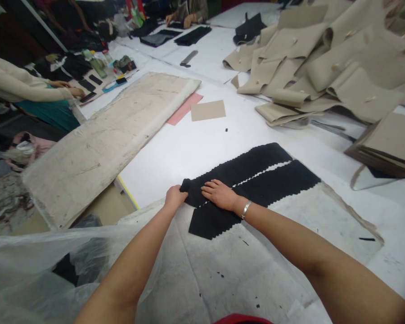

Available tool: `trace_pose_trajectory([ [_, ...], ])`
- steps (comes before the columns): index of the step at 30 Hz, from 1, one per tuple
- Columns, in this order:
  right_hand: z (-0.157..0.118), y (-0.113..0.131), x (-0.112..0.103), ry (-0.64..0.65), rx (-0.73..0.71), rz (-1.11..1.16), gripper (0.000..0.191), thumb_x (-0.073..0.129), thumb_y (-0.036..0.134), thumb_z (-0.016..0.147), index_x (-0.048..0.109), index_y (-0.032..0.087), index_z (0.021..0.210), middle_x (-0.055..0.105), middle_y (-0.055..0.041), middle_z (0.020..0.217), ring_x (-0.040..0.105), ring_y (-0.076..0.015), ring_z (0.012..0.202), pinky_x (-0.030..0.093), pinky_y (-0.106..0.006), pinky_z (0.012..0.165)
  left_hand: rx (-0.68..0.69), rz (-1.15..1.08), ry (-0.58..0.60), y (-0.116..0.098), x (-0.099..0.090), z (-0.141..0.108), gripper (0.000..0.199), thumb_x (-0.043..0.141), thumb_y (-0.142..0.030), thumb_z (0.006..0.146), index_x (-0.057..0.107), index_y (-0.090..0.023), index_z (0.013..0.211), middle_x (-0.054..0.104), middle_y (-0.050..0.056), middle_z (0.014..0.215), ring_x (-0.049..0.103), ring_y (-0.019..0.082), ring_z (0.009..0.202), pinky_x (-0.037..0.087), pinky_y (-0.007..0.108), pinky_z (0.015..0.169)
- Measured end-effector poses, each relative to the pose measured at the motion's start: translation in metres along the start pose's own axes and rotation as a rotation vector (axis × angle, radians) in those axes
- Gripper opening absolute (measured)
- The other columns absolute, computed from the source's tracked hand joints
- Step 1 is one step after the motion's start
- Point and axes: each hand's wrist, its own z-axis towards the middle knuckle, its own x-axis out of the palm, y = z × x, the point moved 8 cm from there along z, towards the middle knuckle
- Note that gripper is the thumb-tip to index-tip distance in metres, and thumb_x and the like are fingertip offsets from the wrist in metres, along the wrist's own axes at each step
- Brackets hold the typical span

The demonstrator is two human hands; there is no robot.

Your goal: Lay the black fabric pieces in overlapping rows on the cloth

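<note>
Two long black fabric pieces [253, 164] with zigzag-cut edges lie side by side on a worn, pale work sheet [175, 270], a narrow gap between them. My left hand [176, 198] pinches the near left end of the far piece, where its corner is curled up. Spread flat across both pieces, near that gap, is my right hand [219, 194], fingers apart and pressing down. The near black piece [207, 222] runs under my right palm, its pointed left end showing.
A thick stained board [111, 139] lies to the left, beside a beige card [208, 110] and pink sheet [185, 109]. Beige fabric pieces [303, 67] are heaped at right, near a beige stack [391, 144]. Clear plastic [37, 270] hangs front left. Co-workers' hands [70, 89] show beyond.
</note>
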Motion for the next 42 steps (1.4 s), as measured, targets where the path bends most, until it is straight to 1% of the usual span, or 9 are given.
trace_pose_trajectory([
  [4,0.001,0.000,0.005,0.006,-0.020,-0.004,0.027,0.039,0.019,0.088,0.058,0.017,0.107,0.056,-0.0074,0.120,0.043,-0.0243,0.111,0.031,-0.040,0.089,-0.003,-0.003,0.000,0.003,0.000,0.000,0.019,0.057,-0.026,0.064,0.066,-0.016,0.078,0.068,0.007,0.074,0.063,0.019,0.074,0.044,0.023,0.062],
  [9,0.001,0.000,0.005,0.010,-0.017,0.010,0.027,0.042,0.018,0.087,0.058,0.018,0.108,0.055,-0.0082,0.122,0.043,-0.0242,0.113,0.032,-0.040,0.086,-0.003,-0.026,-0.008,0.008,0.000,0.001,0.020,0.058,-0.025,0.064,0.066,-0.016,0.080,0.068,0.006,0.075,0.063,0.018,0.074,0.044,0.022,0.062],
  [13,0.002,0.000,0.005,0.016,-0.022,0.019,0.026,0.040,0.018,0.087,0.060,0.018,0.104,0.055,-0.0075,0.122,0.042,-0.0242,0.114,0.032,-0.039,0.087,-0.006,-0.029,-0.002,0.008,-0.001,-0.001,0.019,0.058,-0.025,0.065,0.066,-0.016,0.080,0.068,0.006,0.075,0.063,0.018,0.074,0.043,0.022,0.062],
  [17,0.006,-0.001,0.005,0.029,-0.027,0.035,0.025,0.040,0.019,0.088,0.060,0.018,0.102,0.057,-0.0068,0.119,0.043,-0.0234,0.113,0.031,-0.038,0.090,-0.014,-0.025,0.012,0.007,-0.003,-0.005,0.020,0.058,-0.025,0.065,0.066,-0.016,0.082,0.068,0.005,0.076,0.062,0.018,0.075,0.043,0.022,0.062],
  [23,0.010,0.000,0.002,0.010,-0.038,0.031,0.025,0.040,0.017,0.087,0.061,0.017,0.101,0.060,-0.0094,0.113,0.044,-0.0233,0.112,0.032,-0.039,0.089,-0.025,-0.017,0.004,0.007,-0.006,-0.008,0.022,0.058,-0.025,0.065,0.066,-0.016,0.084,0.068,0.006,0.078,0.062,0.018,0.077,0.042,0.022,0.064],
  [32,0.005,0.001,0.000,-0.011,-0.011,0.043,0.032,0.039,0.018,0.088,0.053,0.018,0.116,0.058,-0.0093,0.117,0.046,-0.0220,0.109,0.032,-0.037,0.087,-0.023,0.004,-0.006,0.007,-0.007,-0.008,0.022,0.058,-0.025,0.065,0.066,-0.016,0.084,0.068,0.007,0.081,0.062,0.019,0.076,0.041,0.023,0.062],
  [37,0.004,0.003,0.001,0.015,-0.021,0.038,0.034,0.040,0.017,0.087,0.052,0.018,0.119,0.055,-0.0102,0.120,0.046,-0.0223,0.109,0.033,-0.037,0.087,-0.033,0.004,-0.010,0.009,-0.006,-0.009,0.023,0.058,-0.025,0.065,0.066,-0.016,0.084,0.068,0.007,0.081,0.062,0.019,0.076,0.041,0.023,0.062],
  [42,0.006,0.004,0.000,0.030,-0.033,0.031,0.034,0.041,0.017,0.086,0.053,0.017,0.117,0.056,-0.0113,0.119,0.046,-0.0231,0.108,0.033,-0.039,0.087,-0.026,0.008,-0.021,0.008,-0.008,-0.010,0.022,0.057,-0.026,0.065,0.066,-0.016,0.083,0.068,0.008,0.081,0.061,0.019,0.077,0.041,0.023,0.062],
])
